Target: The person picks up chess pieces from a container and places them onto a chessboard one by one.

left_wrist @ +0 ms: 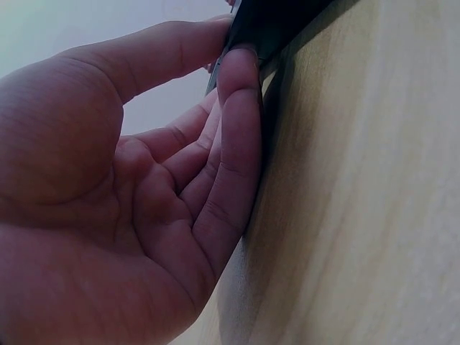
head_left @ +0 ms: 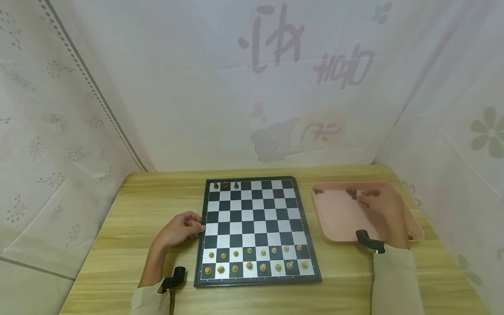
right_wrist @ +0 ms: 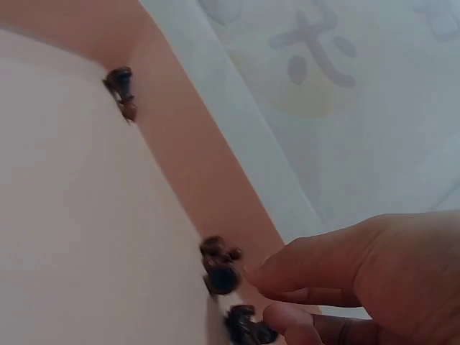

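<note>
A black-and-white chessboard [head_left: 253, 214] lies on the table, with light pieces [head_left: 249, 265] in two rows at its near end. Three dark pieces [head_left: 225, 185] stand at its far left. My left hand [head_left: 181, 229] grips the board's left edge between thumb [left_wrist: 180, 50] and fingers. Over the pink tray [head_left: 338, 238], my right hand [head_left: 379, 205] reaches to the far wall, fingertips beside a small cluster of dark brown chess pieces [right_wrist: 221, 269]. Thumb and finger look apart, with no piece clearly pinched between them. Another dark piece [right_wrist: 122, 93] lies in the tray's corner.
The wooden table [head_left: 149, 197] runs up to a pale printed curtain [head_left: 197, 109] at the back and sides. The pink tray stands right of the board, its raised rim around the pieces. A dark piece [head_left: 410, 237] shows partly at its near right corner.
</note>
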`<state>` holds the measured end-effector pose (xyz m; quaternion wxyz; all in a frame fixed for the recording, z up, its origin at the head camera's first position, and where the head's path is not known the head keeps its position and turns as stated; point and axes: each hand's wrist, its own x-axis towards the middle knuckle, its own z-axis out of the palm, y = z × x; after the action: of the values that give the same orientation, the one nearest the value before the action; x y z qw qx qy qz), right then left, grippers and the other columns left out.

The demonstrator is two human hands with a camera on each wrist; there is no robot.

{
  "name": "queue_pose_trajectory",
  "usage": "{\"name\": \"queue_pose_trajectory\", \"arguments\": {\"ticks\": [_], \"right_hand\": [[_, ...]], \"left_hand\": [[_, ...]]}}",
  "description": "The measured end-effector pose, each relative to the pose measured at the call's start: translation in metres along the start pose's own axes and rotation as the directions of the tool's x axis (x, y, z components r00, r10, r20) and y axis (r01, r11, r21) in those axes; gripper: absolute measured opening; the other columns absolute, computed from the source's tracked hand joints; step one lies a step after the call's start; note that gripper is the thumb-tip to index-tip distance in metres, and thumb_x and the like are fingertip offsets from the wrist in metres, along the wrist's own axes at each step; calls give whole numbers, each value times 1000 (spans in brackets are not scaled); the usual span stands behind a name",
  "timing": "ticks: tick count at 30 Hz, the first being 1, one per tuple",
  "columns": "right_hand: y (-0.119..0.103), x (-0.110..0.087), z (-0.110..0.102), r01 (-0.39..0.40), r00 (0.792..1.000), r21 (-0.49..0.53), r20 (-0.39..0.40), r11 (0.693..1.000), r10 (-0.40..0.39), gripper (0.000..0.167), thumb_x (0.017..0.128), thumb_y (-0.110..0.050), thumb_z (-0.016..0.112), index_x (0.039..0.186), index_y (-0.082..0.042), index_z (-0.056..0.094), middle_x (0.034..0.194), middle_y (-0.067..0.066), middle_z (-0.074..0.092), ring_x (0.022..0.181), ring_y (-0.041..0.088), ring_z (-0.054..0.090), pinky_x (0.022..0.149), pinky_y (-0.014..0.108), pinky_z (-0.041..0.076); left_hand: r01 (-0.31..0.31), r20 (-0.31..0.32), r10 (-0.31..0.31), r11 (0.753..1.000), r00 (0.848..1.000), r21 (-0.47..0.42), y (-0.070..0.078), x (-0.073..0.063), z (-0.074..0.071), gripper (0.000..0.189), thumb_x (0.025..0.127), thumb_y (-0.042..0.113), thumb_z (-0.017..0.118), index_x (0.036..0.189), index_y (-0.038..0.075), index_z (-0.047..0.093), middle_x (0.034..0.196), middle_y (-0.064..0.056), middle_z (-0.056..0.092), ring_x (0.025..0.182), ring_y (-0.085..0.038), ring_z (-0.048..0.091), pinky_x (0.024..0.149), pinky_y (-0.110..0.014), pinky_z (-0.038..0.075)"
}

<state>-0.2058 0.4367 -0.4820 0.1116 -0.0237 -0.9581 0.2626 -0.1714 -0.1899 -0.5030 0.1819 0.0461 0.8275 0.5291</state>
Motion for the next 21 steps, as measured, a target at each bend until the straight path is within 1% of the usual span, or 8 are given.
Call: {"name": "queue_pose_trajectory", "arguments": {"ticks": [2,4,7,11,13,15,18,21], "right_hand": [[-1,0,6,33,999,3,-39,999,-33,15,88,-6,87,95,6,83,98,25,79,90,45,73,70,23,46],[0,0,10,41,998,11,-55,999,-40,14,87,-4,86,95,7,83,96,25,79,95,50,74,70,20,46],[0,0,15,23,999,15,-32,1000,-23,13,89,-5,85,93,6,82,95,24,79,96,51,73,74,28,49],[0,0,16,-9,999,0,39,1000,9,16,94,-10,82,96,6,82,100,26,79,101,53,71,83,52,54],[0,0,15,-24,997,0,69,1000,24,18,96,-11,80,98,7,81,103,29,78,104,56,69,87,59,53],[-1,0,14,-30,996,0,87,1000,30,19,96,-11,80,98,8,81,103,30,78,105,56,69,89,60,53],[-1,1,14,-22,996,-12,92,1000,23,18,95,-10,81,100,8,80,102,29,78,102,55,69,84,57,53],[-2,3,14,27,995,-37,94,999,-23,18,93,-5,79,106,7,80,103,28,78,99,53,71,82,57,53]], "left_hand": [[4,3,-4,1000,1000,-4,0,0,0,27,101,7,78,118,-9,65,83,-7,71,77,-23,64,73,-36,54],[10,5,-10,1000,1000,-6,0,0,1,27,101,7,78,118,-9,65,83,-7,71,77,-22,64,73,-35,54],[19,2,-19,1000,1000,-9,0,0,2,27,100,7,78,118,-8,65,83,-7,71,76,-22,64,73,-35,53],[14,-5,-14,1000,1000,-4,0,0,2,27,100,7,78,118,-9,65,83,-7,71,76,-22,64,73,-36,54],[6,-6,-6,1000,1000,-2,0,0,2,28,101,7,78,119,-10,65,84,-8,72,77,-22,64,73,-38,53],[5,-6,-5,1000,1000,-5,0,-1,2,28,101,7,78,119,-10,64,84,-8,72,77,-23,64,73,-38,54],[8,-3,-8,1000,1000,-6,1,-1,1,28,101,7,78,119,-9,65,85,-8,73,77,-23,64,73,-38,53],[17,-2,-17,1000,1000,1,0,-1,1,26,101,7,78,118,-8,65,85,-7,73,77,-22,65,73,-36,53]]}}
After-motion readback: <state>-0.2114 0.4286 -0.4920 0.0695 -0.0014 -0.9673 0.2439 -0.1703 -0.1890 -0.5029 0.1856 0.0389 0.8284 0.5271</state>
